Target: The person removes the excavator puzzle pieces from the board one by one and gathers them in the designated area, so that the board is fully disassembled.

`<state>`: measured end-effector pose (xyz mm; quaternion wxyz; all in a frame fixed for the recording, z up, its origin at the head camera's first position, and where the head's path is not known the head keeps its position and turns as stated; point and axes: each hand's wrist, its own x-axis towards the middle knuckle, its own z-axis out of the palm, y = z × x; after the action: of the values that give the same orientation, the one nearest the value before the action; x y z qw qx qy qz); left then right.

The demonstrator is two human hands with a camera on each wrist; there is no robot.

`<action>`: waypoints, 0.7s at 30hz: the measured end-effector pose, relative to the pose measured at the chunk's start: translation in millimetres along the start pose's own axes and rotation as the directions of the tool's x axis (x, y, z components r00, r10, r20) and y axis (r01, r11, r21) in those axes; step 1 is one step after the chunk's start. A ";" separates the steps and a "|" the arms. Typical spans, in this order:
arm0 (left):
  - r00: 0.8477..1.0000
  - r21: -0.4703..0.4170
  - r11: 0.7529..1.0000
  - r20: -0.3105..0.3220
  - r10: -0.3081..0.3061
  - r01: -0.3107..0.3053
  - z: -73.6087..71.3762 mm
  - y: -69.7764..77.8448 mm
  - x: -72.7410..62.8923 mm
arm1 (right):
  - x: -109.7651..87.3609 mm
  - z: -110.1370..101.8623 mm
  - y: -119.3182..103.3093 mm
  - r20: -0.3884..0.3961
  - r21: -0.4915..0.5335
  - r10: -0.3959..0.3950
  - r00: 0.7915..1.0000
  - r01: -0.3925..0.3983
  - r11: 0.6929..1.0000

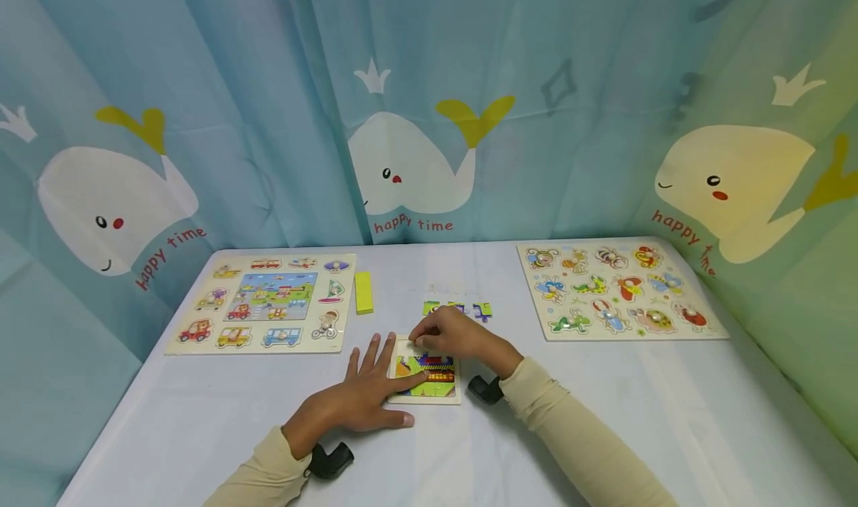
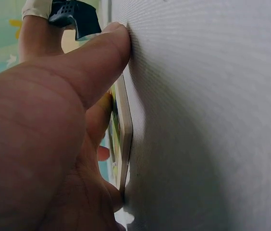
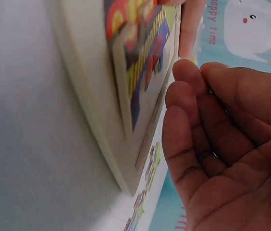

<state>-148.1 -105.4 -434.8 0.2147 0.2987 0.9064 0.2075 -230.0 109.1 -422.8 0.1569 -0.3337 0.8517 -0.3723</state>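
A small wooden jigsaw puzzle (image 1: 425, 400) lies in its frame on the table, partly filled with a colourful train picture. Bare wood shows along its far side. My left hand (image 1: 365, 395) lies spread at the frame's left, its index finger reaching over the picture. Over the far left part of the frame is my right hand (image 1: 462, 336), fingers bent and the thumb close to the index fingertip; I cannot tell whether a piece is between them. In the right wrist view, one striped puzzle piece (image 3: 140, 72) stands proud of the frame.
Several loose puzzle pieces (image 1: 482, 312) lie behind the right hand. A yellow block (image 1: 363, 292) sits beside a vehicle peg board (image 1: 255, 341) at left. An insect peg board (image 1: 630, 330) is at right. A whale-print curtain (image 1: 288, 120) hangs behind the table.
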 end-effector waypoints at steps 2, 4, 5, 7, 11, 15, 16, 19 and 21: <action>1.000 0.004 1.000 0.001 0.000 0.000 -0.1 0.1 0.0 | 0.6 2.2 -1.2 0.016 0.000 0.007 1.000 -0.007 1.000; 1.000 0.009 1.000 0.003 -0.001 0.000 -0.1 0.2 0.1 | 0.9 4.1 -2.3 0.027 -0.016 0.010 1.000 -0.009 1.000; 1.000 0.010 1.000 0.003 -0.001 0.000 -0.2 0.3 0.1 | 1.0 4.9 -2.7 0.030 -0.026 0.006 1.000 -0.006 1.000; 1.000 0.015 1.000 0.004 0.001 -0.001 -0.2 0.2 -0.1 | 1.6 6.3 -4.0 0.036 -0.048 0.003 0.999 -0.001 0.999; 1.000 0.025 1.000 0.004 0.004 -0.004 0.1 -0.6 -0.5 | 3.1 8.2 -6.6 0.046 -0.086 -0.008 0.999 0.011 0.996; 1.000 0.036 0.999 0.008 0.001 -0.001 1.1 -1.9 0.7 | 4.4 8.5 -8.5 0.059 -0.109 -0.022 0.998 0.028 0.994; 1.000 0.037 0.999 0.009 0.001 -0.001 1.2 -1.9 1.0 | 4.7 8.5 -8.4 0.061 -0.113 -0.028 0.998 0.035 0.993; 1.000 0.046 0.999 0.010 -0.001 0.000 2.0 -2.3 2.0 | 5.1 9.1 -8.3 0.070 -0.103 -0.037 0.997 0.044 0.994; 1.000 0.053 0.999 0.009 0.000 0.000 2.4 -2.5 2.1 | 5.0 10.0 -8.4 0.074 -0.091 -0.045 0.996 0.051 0.994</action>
<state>-149.6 -105.3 -438.5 0.2105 0.3053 0.9107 0.1820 -224.7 96.2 -423.4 0.1627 -0.3743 0.8536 -0.3237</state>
